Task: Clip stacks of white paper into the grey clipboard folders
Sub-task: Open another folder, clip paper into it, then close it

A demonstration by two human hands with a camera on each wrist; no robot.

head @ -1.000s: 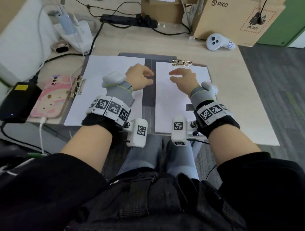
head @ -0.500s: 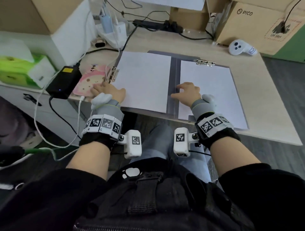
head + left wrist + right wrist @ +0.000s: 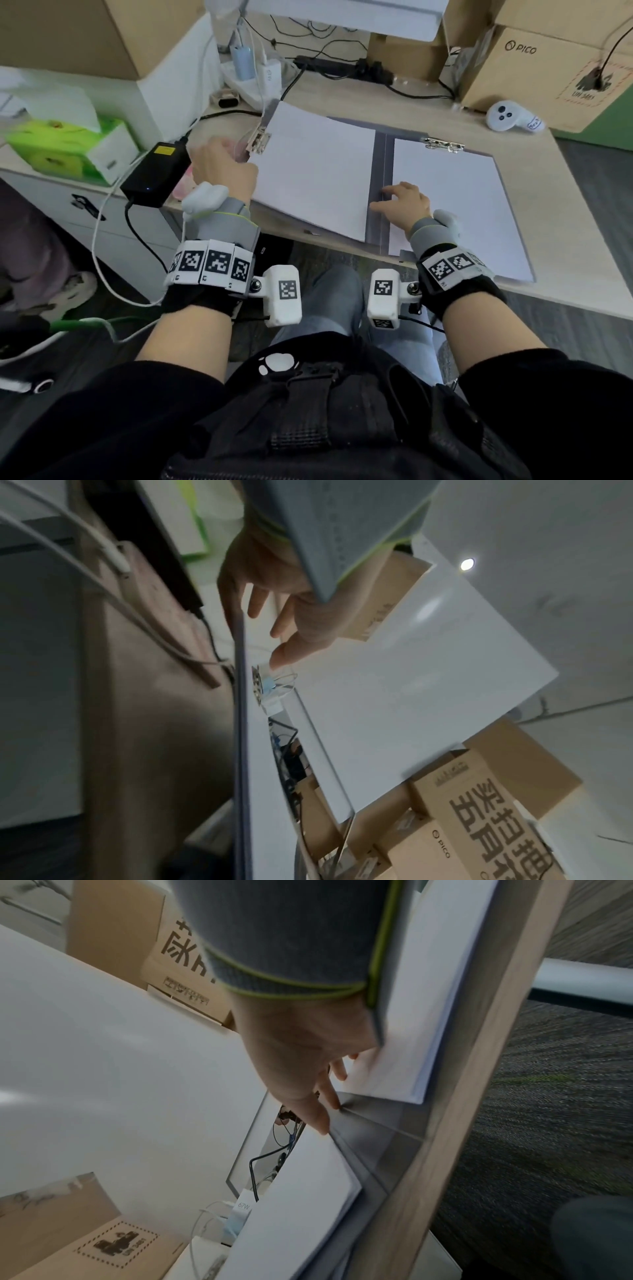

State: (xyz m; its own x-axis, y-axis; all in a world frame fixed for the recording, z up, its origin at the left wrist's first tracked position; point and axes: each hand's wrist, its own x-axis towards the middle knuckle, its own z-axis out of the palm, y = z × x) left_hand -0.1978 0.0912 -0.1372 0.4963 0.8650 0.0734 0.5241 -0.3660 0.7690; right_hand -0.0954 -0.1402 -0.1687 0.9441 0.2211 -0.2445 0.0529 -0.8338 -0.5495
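Left hand (image 3: 222, 168) raised, fingers loosely extended, right hand (image 3: 404, 205) lower, fingers spread, fingertips down

The grey clipboard folder (image 3: 378, 161) lies open on the desk, its spine running away from the viewer. The right half lies flat, a white paper stack (image 3: 455, 205) held under its top metal clip (image 3: 443, 144). The left half tilts up from the spine, its stack (image 3: 315, 171) clamped by a side clip (image 3: 258, 142).

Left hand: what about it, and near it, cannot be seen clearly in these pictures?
- Left hand, head view: motion blur hides its fingers; grip on the folder unclear.
- Left clip, left wrist view: small, blurred.
- Pink item, head view: mostly behind the hand.
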